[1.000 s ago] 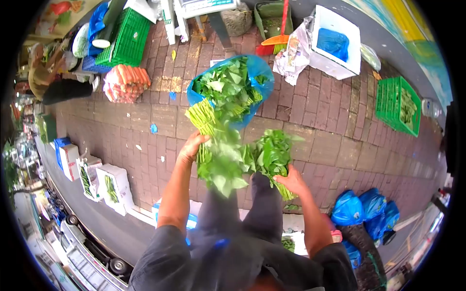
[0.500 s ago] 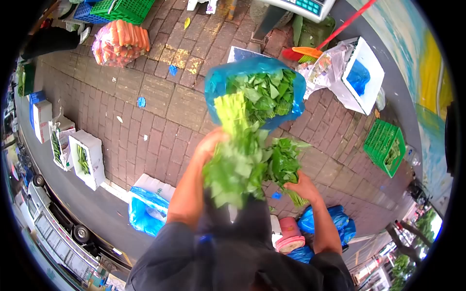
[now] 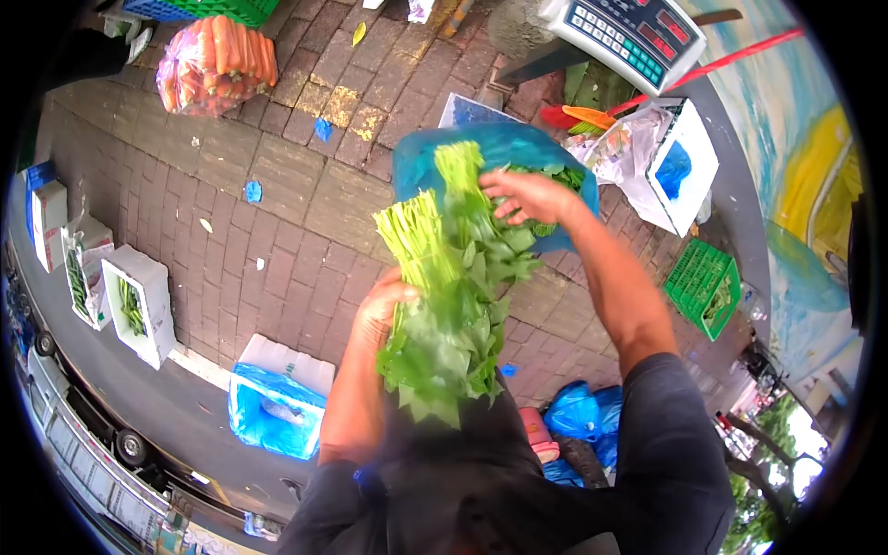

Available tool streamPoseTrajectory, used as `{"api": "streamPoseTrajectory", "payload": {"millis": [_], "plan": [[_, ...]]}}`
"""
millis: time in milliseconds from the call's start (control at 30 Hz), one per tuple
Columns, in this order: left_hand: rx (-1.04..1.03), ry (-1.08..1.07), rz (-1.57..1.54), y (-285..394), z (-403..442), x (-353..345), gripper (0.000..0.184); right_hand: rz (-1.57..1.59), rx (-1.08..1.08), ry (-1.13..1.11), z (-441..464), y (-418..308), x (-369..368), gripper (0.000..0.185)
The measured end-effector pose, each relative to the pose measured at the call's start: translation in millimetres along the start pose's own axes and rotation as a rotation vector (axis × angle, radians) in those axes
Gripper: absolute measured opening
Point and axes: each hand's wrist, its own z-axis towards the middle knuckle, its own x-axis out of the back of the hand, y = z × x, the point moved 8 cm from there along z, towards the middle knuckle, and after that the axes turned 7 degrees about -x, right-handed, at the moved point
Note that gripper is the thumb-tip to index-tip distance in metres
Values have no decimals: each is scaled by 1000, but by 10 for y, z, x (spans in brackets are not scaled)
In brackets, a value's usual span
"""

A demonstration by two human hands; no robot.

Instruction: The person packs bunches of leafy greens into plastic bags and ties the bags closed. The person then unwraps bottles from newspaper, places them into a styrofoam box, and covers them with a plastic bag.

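My left hand (image 3: 384, 301) is closed around a bunch of leafy greens (image 3: 416, 240), whose pale cut stems point up and left while the leaves hang toward my lap. Against it on the right lies a second bunch of greens (image 3: 458, 171), stems up. My right hand (image 3: 529, 197) is beside the second bunch's upper part, fingers apart and stretched toward the stems; whether they touch it is unclear. Behind both bunches stands an open blue plastic bag (image 3: 416, 148) with more greens (image 3: 560, 173) inside, partly hidden by my right hand.
A digital scale (image 3: 629, 42) stands at the upper right, near a white foam box (image 3: 689, 176) and a green crate (image 3: 703, 287). A bag of carrots (image 3: 217, 65) sits upper left. Foam boxes (image 3: 139, 310) line the kerb. Blue bags (image 3: 573, 412) lie by my right side.
My right hand has moved up from the lower right, where it held a small bunch, and is now empty near the bag. Two bunches now lie together at my left hand.
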Motion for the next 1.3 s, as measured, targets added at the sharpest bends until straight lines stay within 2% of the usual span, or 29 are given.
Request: {"api": "streamPoseTrajectory", "payload": {"millis": [67, 100, 133, 200, 300, 400, 500, 600, 700, 800, 867, 967, 1033, 1133, 1200, 1233, 1300], "plan": [[-21, 27, -54, 47, 22, -28, 75, -358, 178, 149, 35, 33, -340, 88], [-14, 10, -68, 56, 79, -10, 76, -337, 111, 302, -16, 23, -433, 95], [-22, 14, -43, 80, 144, 22, 77, -442, 208, 605, 247, 215, -313, 99], [-25, 27, 12, 73, 222, 59, 78, -587, -7, 835, 139, 185, -528, 92], [-32, 64, -23, 124, 248, 34, 78, -577, 29, 870, 265, 362, -448, 86], [-114, 86, -111, 261, 262, 72, 79, -539, 284, 935, -126, 417, -500, 74], [-81, 143, -97, 232, 266, 245, 80, -528, 391, 902, -448, 715, -556, 77], [-61, 124, -45, 157, 258, 246, 85, -460, 208, 835, -328, 763, -549, 70], [-118, 118, 2, 227, 218, 59, 92, -560, 258, 884, 34, 722, -471, 61], [-68, 72, -35, 191, 230, 52, 92, -637, 242, 772, 258, 600, -492, 58], [-78, -36, -52, 241, 221, -155, 96, -559, 339, 730, 441, 665, -460, 57], [-133, -164, -16, 282, 281, -141, 98, -410, 340, 781, 620, 493, -380, 58], [-52, -199, 14, 138, 241, -165, 96, -390, 238, 814, 468, 124, -486, 74], [-43, -227, 137, 72, 316, -171, 93, -386, 370, 895, 672, -84, -464, 69], [-35, -200, 243, 84, 361, -142, 97, -397, 352, 940, 789, -160, -351, 64], [16, -172, 291, 104, 351, -66, 91, -400, 333, 963, 818, -206, -298, 62], [73, -252, 425, -9, 387, 205, 88, -402, 260, 969, 863, -351, -212, 61]]}}
